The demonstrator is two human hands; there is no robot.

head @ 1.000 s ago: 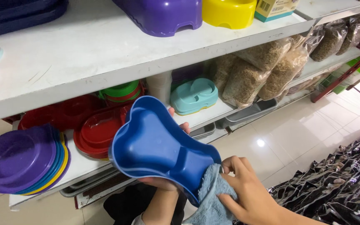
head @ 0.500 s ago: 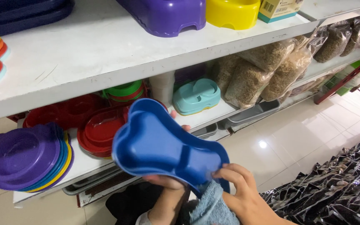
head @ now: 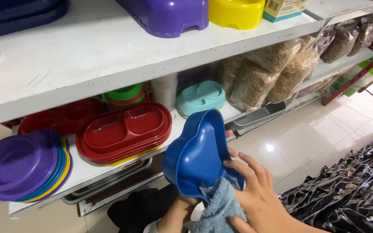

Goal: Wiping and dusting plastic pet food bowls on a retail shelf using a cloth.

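From the head camera I see my left hand (head: 175, 213) gripping the lower end of a blue bone-shaped pet bowl (head: 199, 157), fingers closed on its underside, while the bowl tilts up on edge in front of the lower shelf (head: 87, 170). My right hand (head: 253, 190) is closed on a light blue cloth (head: 216, 211) and presses it against the bowl's lower rim, fingers spread over the blue plastic. The two hands sit close together, both clamped on their things, with the bowl held in the air just clear of the shelf edge.

To wipe this well, I judge I should keep the left grip firm so the bowl does not swing, and work the cloth along the rim and into the hollow rather than only over the outer wall. Turning the bowl towards me would let me check the inside, which I cannot see properly from here; it looks empty as far as I can tell.

On the lower shelf a stack of red double-dish bowls (head: 124, 133) lies empty, with a yellow one at the bottom. To the left a stack of purple bowls (head: 18, 166) leans on edge over blue and yellow ones. A teal feeder (head: 200, 98) stands behind, beside clear bags of brown pellets (head: 273, 73). On the upper shelf (head: 109, 56) a purple bowl (head: 165, 15) and a yellow bowl (head: 236, 13) stand upside down.
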